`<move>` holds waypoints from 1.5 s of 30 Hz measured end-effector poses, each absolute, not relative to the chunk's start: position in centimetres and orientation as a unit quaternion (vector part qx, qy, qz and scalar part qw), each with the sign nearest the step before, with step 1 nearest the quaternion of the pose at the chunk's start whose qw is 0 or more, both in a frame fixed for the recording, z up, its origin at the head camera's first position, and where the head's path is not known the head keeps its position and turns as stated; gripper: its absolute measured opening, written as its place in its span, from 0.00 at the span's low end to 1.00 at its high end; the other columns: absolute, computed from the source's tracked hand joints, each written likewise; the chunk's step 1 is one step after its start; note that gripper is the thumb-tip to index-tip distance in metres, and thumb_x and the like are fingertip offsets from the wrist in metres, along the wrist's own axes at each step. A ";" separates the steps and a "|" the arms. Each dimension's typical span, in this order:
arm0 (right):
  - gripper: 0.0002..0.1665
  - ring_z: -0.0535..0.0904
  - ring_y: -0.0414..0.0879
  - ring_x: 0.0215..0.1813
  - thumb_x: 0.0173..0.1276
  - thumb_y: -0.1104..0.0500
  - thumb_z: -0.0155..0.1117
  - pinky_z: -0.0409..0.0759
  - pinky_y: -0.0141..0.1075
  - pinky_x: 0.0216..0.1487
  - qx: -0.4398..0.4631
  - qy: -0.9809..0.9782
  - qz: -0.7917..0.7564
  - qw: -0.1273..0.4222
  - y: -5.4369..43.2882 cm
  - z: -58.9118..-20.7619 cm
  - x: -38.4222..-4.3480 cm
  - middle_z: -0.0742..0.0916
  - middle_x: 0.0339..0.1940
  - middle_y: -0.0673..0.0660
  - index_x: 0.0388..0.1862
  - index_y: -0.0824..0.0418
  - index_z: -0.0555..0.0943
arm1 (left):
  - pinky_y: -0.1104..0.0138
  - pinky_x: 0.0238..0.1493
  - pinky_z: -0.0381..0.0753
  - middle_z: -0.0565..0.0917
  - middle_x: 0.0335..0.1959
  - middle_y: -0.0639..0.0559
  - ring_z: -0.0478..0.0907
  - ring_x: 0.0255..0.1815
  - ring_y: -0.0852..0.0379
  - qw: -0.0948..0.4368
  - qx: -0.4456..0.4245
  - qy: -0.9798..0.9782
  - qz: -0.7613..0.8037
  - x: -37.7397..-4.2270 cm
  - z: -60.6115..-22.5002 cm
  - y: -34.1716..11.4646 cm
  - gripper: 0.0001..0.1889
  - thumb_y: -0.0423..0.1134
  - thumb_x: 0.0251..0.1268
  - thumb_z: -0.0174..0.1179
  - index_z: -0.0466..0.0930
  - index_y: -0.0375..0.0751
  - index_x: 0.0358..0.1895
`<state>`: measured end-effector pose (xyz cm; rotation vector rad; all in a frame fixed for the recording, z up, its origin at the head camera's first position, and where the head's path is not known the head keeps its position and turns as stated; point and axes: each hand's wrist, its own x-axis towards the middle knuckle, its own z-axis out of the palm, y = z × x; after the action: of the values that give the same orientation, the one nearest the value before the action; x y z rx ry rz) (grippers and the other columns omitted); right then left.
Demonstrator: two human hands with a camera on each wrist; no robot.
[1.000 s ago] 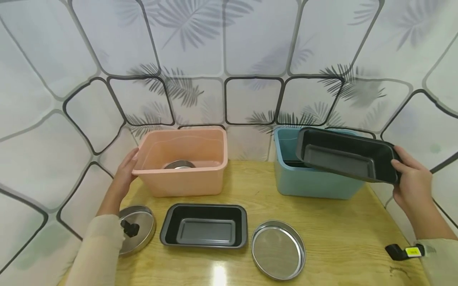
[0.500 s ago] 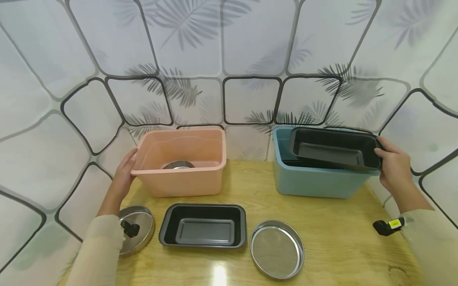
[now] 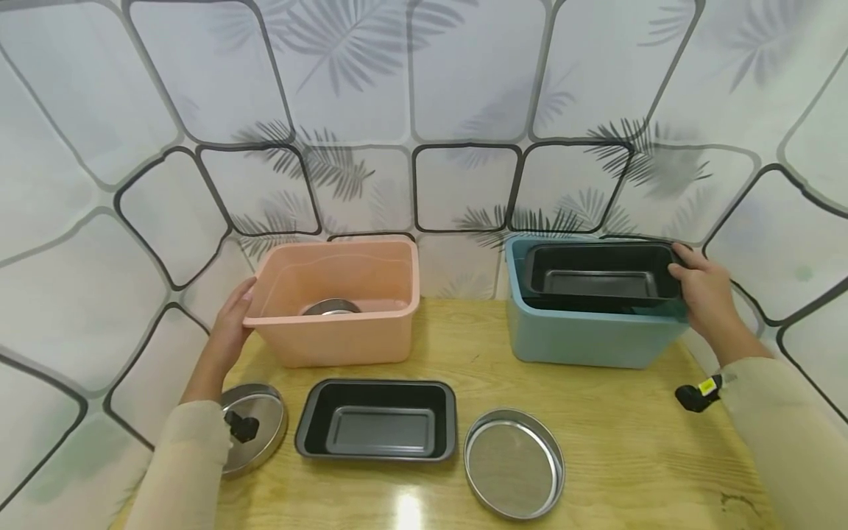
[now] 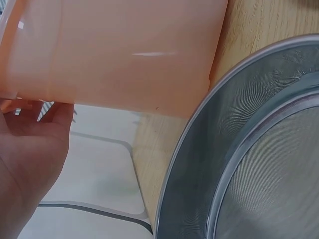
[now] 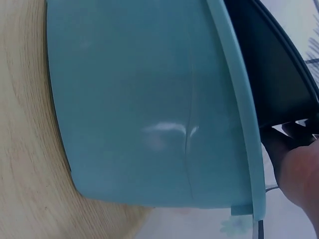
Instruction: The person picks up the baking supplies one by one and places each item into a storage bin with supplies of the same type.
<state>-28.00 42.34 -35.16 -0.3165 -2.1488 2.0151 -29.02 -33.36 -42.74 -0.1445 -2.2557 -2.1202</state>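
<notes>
My right hand (image 3: 709, 294) grips the right end of a black loaf pan (image 3: 599, 283), which sits within the mouth of the teal bin (image 3: 583, 342), its rim near the bin's top. Part of another dark item shows beneath it. In the right wrist view the pan (image 5: 271, 64) slants out past the bin's rim. My left hand (image 3: 232, 316) holds the left rim of the pink bin (image 3: 338, 342); the left wrist view has the fingers (image 4: 62, 117) curled at its edge. A round metal piece (image 3: 331, 305) lies inside that bin, partly hidden by the front wall.
On the wooden table (image 3: 464, 353) another black loaf pan (image 3: 377, 419) lies in the middle. A round mesh sieve (image 3: 513, 464) is to its right. A second sieve (image 3: 261, 405) stands at the left, partly behind my left sleeve. Patterned cloth (image 3: 464, 110) surrounds the back and sides.
My right hand has moved left and slightly up with the loaf pan, which has turned level and gone down into the teal bin. The left hand stays at the pink bin.
</notes>
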 end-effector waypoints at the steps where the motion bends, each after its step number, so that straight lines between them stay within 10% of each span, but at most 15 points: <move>1: 0.37 0.46 0.46 0.83 0.79 0.50 0.55 0.76 0.15 0.40 -0.111 -0.739 0.659 0.087 42.4 -35.2 -28.3 0.46 0.83 0.43 0.81 0.46 0.55 | 0.78 0.60 0.71 0.47 0.81 0.37 0.59 0.74 0.54 0.022 -0.048 -0.728 -0.683 -29.0 -42.7 -33.4 0.32 0.54 0.84 0.36 0.44 0.50 0.83; 10: 0.36 0.43 0.55 0.83 0.81 0.45 0.48 0.54 0.49 0.80 -0.103 -0.839 0.529 0.070 42.9 -36.3 -30.3 0.48 0.84 0.57 0.82 0.48 0.51 | 0.77 0.61 0.72 0.51 0.80 0.40 0.63 0.71 0.58 0.026 -0.052 -0.720 -0.692 -29.1 -43.1 -33.5 0.31 0.52 0.84 0.36 0.45 0.50 0.83; 45: 0.41 0.29 0.69 0.80 0.84 0.47 0.44 0.41 0.68 0.76 -0.009 -0.880 0.468 -0.082 43.5 -36.6 -31.5 0.36 0.83 0.64 0.83 0.57 0.40 | 0.78 0.56 0.75 0.65 0.70 0.54 0.71 0.62 0.68 0.037 -0.073 -0.691 -0.719 -29.1 -43.4 -33.4 0.28 0.48 0.85 0.37 0.51 0.49 0.81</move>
<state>-31.48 43.48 -36.61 -0.0286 -2.9170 1.5532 -29.05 -33.42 -43.41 -0.2236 -2.1203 -2.2065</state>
